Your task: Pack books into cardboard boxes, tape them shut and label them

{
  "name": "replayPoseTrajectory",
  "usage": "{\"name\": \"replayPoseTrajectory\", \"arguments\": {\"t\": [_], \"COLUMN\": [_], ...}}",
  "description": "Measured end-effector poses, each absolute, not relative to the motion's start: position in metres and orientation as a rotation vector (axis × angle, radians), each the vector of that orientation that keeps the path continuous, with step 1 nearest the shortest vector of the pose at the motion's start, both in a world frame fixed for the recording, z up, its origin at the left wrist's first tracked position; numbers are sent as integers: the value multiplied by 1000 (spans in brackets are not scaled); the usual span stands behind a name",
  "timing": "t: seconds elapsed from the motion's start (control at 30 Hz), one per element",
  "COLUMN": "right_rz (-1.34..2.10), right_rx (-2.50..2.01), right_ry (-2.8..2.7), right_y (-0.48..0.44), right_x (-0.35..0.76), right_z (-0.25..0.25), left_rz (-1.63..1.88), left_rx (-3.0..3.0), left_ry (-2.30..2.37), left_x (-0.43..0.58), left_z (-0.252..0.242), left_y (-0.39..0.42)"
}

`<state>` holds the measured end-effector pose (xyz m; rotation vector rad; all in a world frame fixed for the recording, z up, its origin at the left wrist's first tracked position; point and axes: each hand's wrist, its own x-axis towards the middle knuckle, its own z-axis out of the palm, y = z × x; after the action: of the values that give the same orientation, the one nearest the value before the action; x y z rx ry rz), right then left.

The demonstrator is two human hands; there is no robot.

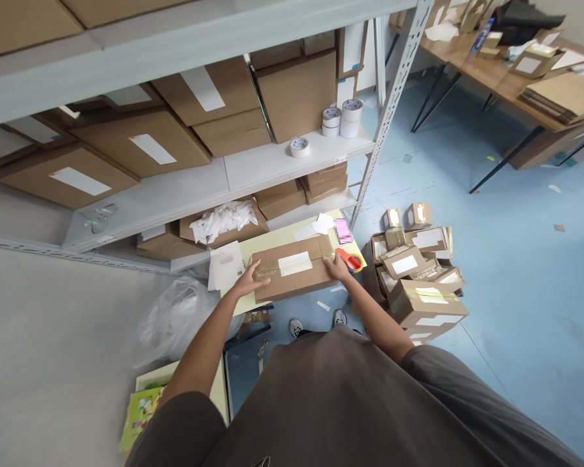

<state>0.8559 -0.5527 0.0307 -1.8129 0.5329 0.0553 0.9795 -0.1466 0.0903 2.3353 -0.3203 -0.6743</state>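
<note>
A long, flat cardboard box [272, 261] with a white label [294, 263] and clear tape along its top lies over a small pale yellow table [246, 303]. My left hand [249, 280] grips its left end, thumb on top and fingers at the far corner. At the opposite end my right hand [337, 266] holds the right edge, its fingertips partly hidden. Just beyond that hand sits a red tape dispenser [350, 261] with a yellow roll. Behind the box are white paper slips [324, 222] and a pixelated pink item [343, 230]. White sheets [225, 264] lie left of the box.
Metal shelving [253, 172] with cartons and tape rolls [300, 147] stands ahead. Several parcels [425, 301] are piled on the floor at right. A plastic bag [175, 318] lies at left. A wooden table [496, 71] stands far right.
</note>
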Motion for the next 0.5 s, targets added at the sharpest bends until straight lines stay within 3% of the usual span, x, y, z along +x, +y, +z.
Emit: {"name": "replayPoseTrajectory", "arguments": {"t": [0.2,0.5], "right_rz": [141,311], "right_rx": [-1847,-1719], "right_ry": [683,793], "right_y": [-547,-547], "right_x": [856,857], "right_z": [48,89], "left_rz": [-264,-380], "left_rx": [2131,1928], "left_ry": [17,275], "left_x": [939,930], "left_z": [66,90], "left_y": [-185,-183]}}
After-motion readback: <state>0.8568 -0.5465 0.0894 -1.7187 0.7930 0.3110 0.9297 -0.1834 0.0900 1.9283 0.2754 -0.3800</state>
